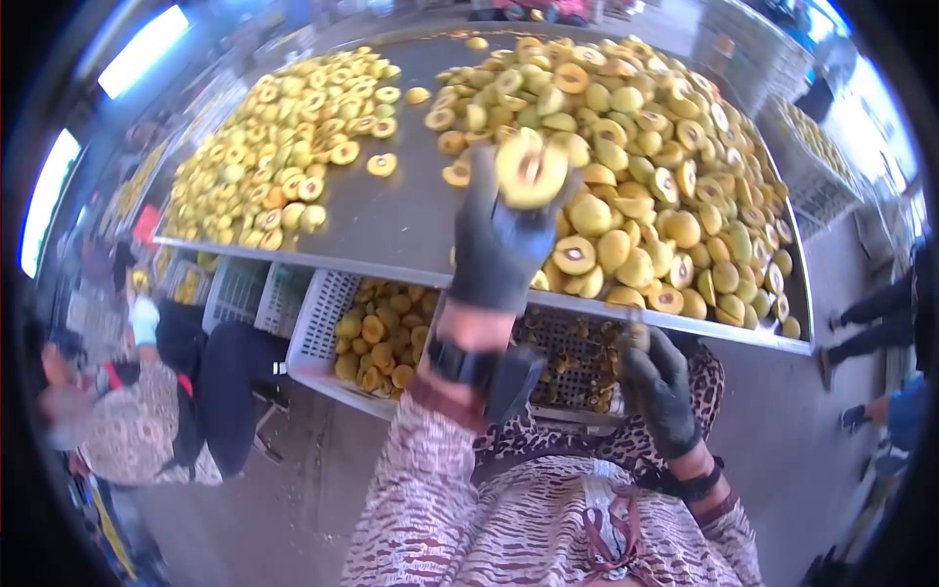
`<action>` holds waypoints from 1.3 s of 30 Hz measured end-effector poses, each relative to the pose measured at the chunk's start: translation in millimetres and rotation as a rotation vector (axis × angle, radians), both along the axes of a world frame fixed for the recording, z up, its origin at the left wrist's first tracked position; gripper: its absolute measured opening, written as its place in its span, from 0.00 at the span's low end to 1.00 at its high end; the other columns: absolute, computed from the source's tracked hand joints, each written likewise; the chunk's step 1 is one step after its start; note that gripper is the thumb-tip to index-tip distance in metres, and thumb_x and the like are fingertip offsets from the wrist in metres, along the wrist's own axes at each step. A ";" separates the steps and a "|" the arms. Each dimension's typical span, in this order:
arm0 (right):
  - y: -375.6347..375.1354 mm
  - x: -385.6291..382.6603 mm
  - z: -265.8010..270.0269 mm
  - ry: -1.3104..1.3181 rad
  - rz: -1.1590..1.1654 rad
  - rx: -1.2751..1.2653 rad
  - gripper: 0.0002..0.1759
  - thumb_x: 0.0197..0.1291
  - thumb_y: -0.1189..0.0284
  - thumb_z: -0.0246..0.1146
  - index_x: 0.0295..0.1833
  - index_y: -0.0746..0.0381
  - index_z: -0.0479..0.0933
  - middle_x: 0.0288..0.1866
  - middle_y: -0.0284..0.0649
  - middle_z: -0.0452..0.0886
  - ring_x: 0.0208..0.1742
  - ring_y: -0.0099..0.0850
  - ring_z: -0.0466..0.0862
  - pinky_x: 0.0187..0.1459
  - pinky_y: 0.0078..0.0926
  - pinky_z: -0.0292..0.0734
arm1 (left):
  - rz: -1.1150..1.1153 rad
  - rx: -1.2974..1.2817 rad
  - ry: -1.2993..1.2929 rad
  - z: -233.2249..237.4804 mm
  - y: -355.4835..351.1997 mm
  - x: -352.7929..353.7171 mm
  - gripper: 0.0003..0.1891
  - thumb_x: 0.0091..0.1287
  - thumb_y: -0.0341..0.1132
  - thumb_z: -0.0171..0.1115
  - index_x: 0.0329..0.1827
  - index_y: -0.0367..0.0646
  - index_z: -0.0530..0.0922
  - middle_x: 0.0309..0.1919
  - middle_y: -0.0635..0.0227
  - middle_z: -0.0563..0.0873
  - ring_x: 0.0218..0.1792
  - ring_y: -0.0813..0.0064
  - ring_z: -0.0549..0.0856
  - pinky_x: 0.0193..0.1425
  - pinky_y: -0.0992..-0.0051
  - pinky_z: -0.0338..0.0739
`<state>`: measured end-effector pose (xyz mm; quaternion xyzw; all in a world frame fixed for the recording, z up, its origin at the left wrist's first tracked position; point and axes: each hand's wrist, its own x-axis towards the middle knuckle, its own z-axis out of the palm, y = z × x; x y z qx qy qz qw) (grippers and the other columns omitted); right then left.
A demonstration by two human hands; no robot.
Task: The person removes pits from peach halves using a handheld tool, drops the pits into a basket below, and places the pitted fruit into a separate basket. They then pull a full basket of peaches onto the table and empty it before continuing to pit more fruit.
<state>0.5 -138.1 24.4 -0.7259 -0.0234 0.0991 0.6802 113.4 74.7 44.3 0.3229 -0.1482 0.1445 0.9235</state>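
Note:
My left hand (504, 245), in a dark glove and blurred by motion, reaches over the table's front edge. Its fingers are closed around a peach half (531, 168), cut face toward me with a brown centre. Behind it lies a large heap of yellow peach halves (675, 147). My right hand (661, 386), also gloved, is lower down, near my lap and beside a dark crate (562, 377) holding small brownish scraps. Its fingers are curled, with a small brownish thing (638, 336) at the fingertips that I cannot make out.
A metal table (391, 220) with a raised rim carries a second peach pile (284, 147) at left. Below its edge, a white crate (308, 333) holds orange-yellow halves. A co-worker (147, 421) sits at left. Stacked crates (817, 181) stand at right, near another person's legs (871, 313).

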 end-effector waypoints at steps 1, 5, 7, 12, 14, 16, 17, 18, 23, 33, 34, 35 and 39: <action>3.1 -0.4 -4.3 -0.031 0.074 -0.017 0.12 0.75 0.64 0.55 0.45 0.62 0.76 0.25 0.25 0.71 0.21 0.13 0.65 0.23 0.14 0.59 | -0.198 -0.329 0.246 -9.4 -3.7 -26.5 0.28 0.78 0.55 0.49 0.61 0.36 0.73 0.56 0.57 0.81 0.57 0.63 0.82 0.66 0.57 0.78; 22.7 11.7 2.2 -0.108 0.109 -0.072 0.10 0.72 0.70 0.58 0.45 0.68 0.77 0.25 0.31 0.74 0.27 0.18 0.72 0.29 0.22 0.70 | -0.177 -0.329 0.397 -41.3 -32.1 -62.4 0.28 0.79 0.53 0.47 0.65 0.35 0.71 0.59 0.56 0.80 0.59 0.61 0.82 0.65 0.58 0.80; 28.7 17.4 -10.3 -0.295 0.054 -0.082 0.09 0.70 0.71 0.60 0.46 0.68 0.77 0.24 0.37 0.76 0.27 0.21 0.75 0.30 0.27 0.72 | -0.221 -0.145 0.359 -49.4 -38.0 -70.5 0.27 0.81 0.50 0.45 0.68 0.34 0.69 0.61 0.57 0.79 0.61 0.64 0.81 0.66 0.62 0.79; 19.7 20.3 -7.3 -0.348 -0.018 -0.179 0.10 0.69 0.72 0.61 0.45 0.69 0.76 0.27 0.50 0.81 0.27 0.37 0.84 0.31 0.32 0.75 | -0.159 0.019 0.367 -43.9 -55.2 -78.5 0.25 0.81 0.48 0.43 0.69 0.37 0.68 0.60 0.52 0.78 0.61 0.55 0.79 0.68 0.59 0.74; 15.5 19.6 -6.5 -0.415 -0.037 -0.184 0.10 0.69 0.71 0.61 0.45 0.70 0.75 0.28 0.52 0.82 0.29 0.44 0.85 0.31 0.34 0.77 | -0.204 -0.020 0.330 -37.6 -61.9 -82.4 0.23 0.81 0.43 0.42 0.68 0.34 0.69 0.59 0.59 0.79 0.61 0.68 0.79 0.68 0.67 0.74; 13.2 19.0 -3.7 -0.414 -0.043 -0.180 0.10 0.69 0.71 0.62 0.45 0.70 0.75 0.29 0.53 0.83 0.30 0.46 0.86 0.32 0.35 0.77 | -0.246 -0.054 0.292 -31.2 -67.6 -83.1 0.23 0.81 0.43 0.43 0.68 0.34 0.70 0.59 0.58 0.79 0.61 0.67 0.79 0.68 0.66 0.75; 12.0 17.2 -2.9 -0.408 -0.045 -0.175 0.10 0.69 0.72 0.62 0.45 0.70 0.75 0.29 0.54 0.83 0.32 0.48 0.87 0.32 0.36 0.78 | -0.285 -0.089 0.259 -29.7 -70.0 -83.8 0.22 0.81 0.42 0.43 0.67 0.34 0.70 0.58 0.57 0.79 0.61 0.66 0.79 0.68 0.66 0.75; 10.6 15.4 -2.3 -0.405 -0.050 -0.172 0.10 0.69 0.72 0.62 0.45 0.70 0.75 0.29 0.54 0.83 0.32 0.48 0.87 0.32 0.36 0.78 | -0.290 -0.085 0.262 -29.7 -71.8 -83.8 0.22 0.81 0.42 0.43 0.67 0.34 0.70 0.58 0.57 0.79 0.61 0.66 0.79 0.68 0.66 0.75; 9.8 6.6 10.3 -0.671 -0.173 -0.121 0.15 0.66 0.72 0.65 0.54 0.68 0.74 0.37 0.54 0.85 0.35 0.49 0.87 0.36 0.37 0.81 | 0.215 0.647 0.161 -49.2 -78.1 -85.9 0.22 0.81 0.45 0.42 0.63 0.36 0.72 0.56 0.56 0.80 0.59 0.65 0.81 0.67 0.65 0.75; 0.5 24.4 -6.3 -1.000 -0.124 -0.543 0.14 0.56 0.76 0.67 0.48 0.63 0.75 0.39 0.48 0.83 0.38 0.49 0.85 0.36 0.42 0.80 | -0.212 -0.090 0.370 -34.7 -98.9 -91.7 0.28 0.80 0.56 0.43 0.64 0.38 0.71 0.55 0.62 0.80 0.57 0.70 0.80 0.66 0.69 0.74; -1.5 21.9 -6.7 -1.048 -0.066 -0.598 0.14 0.56 0.74 0.68 0.46 0.62 0.75 0.37 0.47 0.82 0.36 0.48 0.85 0.35 0.41 0.80 | -0.198 -0.067 0.347 -37.2 -98.8 -90.7 0.28 0.80 0.55 0.42 0.65 0.37 0.71 0.55 0.62 0.80 0.57 0.70 0.80 0.67 0.68 0.74; -3.2 19.5 -4.8 -1.050 -0.069 -0.594 0.14 0.56 0.74 0.68 0.46 0.62 0.75 0.37 0.47 0.82 0.36 0.48 0.85 0.35 0.41 0.80 | -0.197 -0.062 0.345 -38.3 -97.3 -90.7 0.28 0.80 0.55 0.42 0.65 0.37 0.71 0.55 0.62 0.80 0.57 0.70 0.80 0.67 0.68 0.74; -3.9 -2.0 4.8 -0.690 0.023 -0.303 0.11 0.64 0.70 0.66 0.46 0.64 0.74 0.33 0.51 0.83 0.34 0.51 0.86 0.32 0.42 0.78 | -0.111 0.038 0.371 -33.1 -89.2 -92.6 0.29 0.79 0.56 0.43 0.66 0.37 0.70 0.57 0.60 0.79 0.59 0.65 0.80 0.67 0.66 0.75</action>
